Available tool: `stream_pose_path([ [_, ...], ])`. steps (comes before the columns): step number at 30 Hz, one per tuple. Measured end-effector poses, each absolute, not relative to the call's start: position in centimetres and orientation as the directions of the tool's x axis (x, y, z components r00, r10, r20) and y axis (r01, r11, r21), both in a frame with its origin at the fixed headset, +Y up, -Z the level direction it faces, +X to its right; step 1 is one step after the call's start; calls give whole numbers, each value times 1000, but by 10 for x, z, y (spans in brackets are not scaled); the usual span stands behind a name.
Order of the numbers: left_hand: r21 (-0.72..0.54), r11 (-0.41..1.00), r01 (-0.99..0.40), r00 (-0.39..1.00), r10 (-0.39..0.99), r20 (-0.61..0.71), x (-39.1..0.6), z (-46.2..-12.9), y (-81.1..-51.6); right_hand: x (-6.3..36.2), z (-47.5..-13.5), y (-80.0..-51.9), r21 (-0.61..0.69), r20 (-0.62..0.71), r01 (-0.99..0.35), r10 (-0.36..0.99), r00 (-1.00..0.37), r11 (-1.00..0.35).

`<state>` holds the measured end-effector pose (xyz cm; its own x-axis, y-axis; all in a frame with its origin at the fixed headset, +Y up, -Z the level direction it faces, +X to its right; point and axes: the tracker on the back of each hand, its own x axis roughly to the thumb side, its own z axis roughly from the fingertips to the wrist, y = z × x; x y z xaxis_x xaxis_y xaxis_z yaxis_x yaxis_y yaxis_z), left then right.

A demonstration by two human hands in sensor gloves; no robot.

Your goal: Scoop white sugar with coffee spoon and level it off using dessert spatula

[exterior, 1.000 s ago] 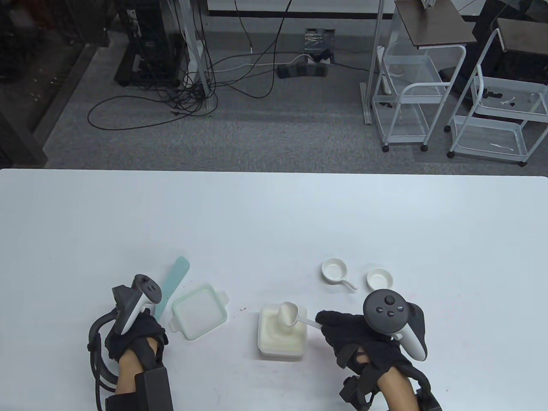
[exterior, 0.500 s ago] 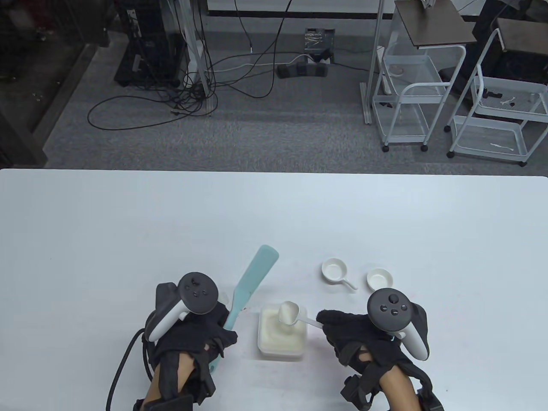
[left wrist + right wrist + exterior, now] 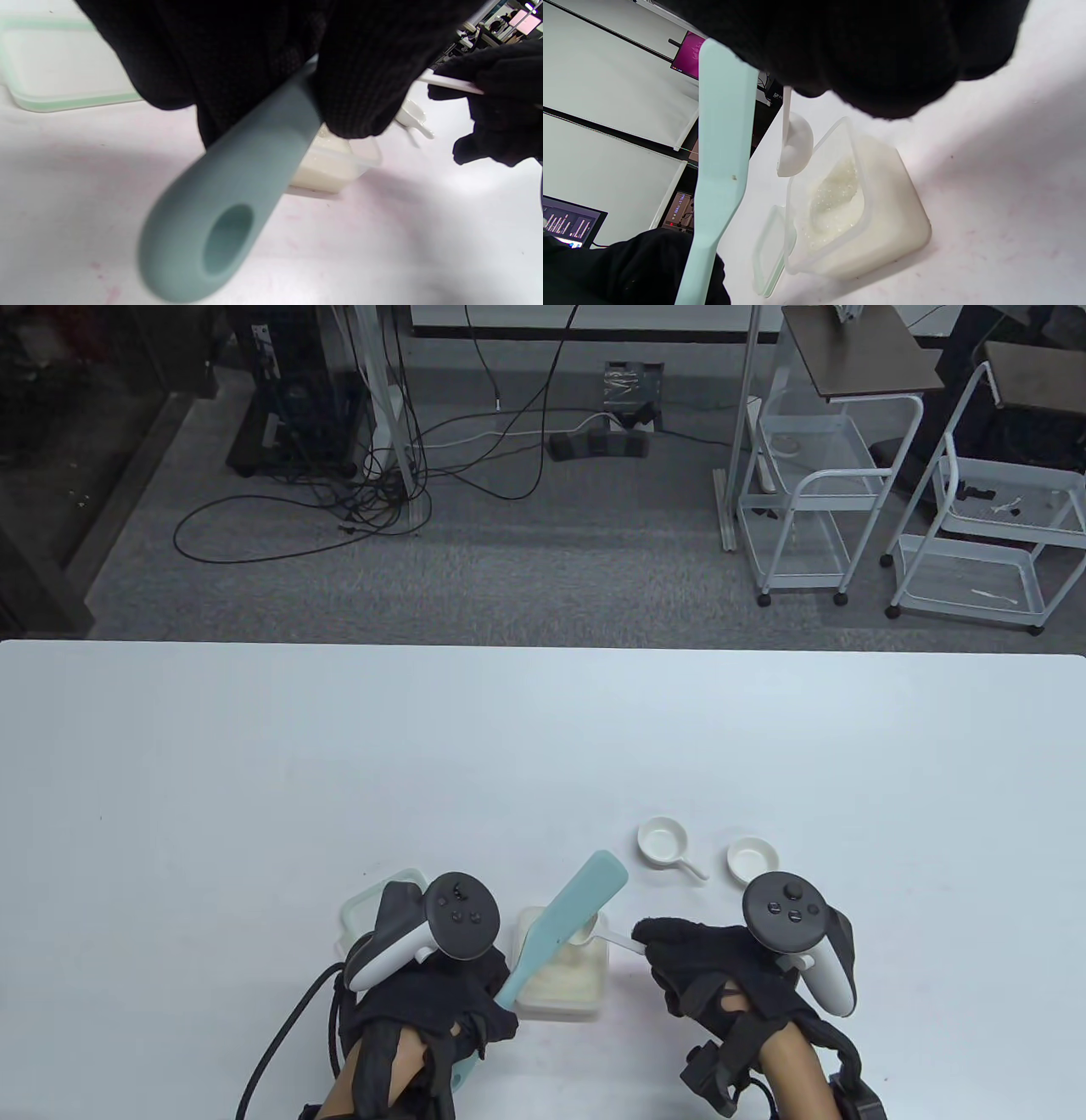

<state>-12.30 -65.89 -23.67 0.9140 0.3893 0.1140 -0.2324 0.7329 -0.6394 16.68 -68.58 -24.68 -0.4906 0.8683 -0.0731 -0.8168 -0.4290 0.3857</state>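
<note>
Left hand (image 3: 424,993): grips pale teal silicone dessert spatula (image 3: 564,929), blade above spoon. Right hand (image 3: 721,976): pinches white plastic coffee spoon (image 3: 795,146) over clear sugar tub (image 3: 564,984). Step: levelling. Next: probably sweep blade across bowl.

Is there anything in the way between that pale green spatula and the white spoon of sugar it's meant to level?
Nothing visible. The pale green spatula, held by the left hand, hangs beside the white plastic spoon in the right hand, above the open sugar tub, with only air between them.

In the table view the spatula (image 3: 564,923) blade hides the coffee spoon's bowl.
</note>
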Motion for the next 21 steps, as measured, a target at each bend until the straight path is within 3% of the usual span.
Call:
stream_pose_path([
  [21, -676, 717, -166, 942, 319, 107, -120, -236, -666, 170, -247, -690, 430, -155, -854, 909, -388, -292],
])
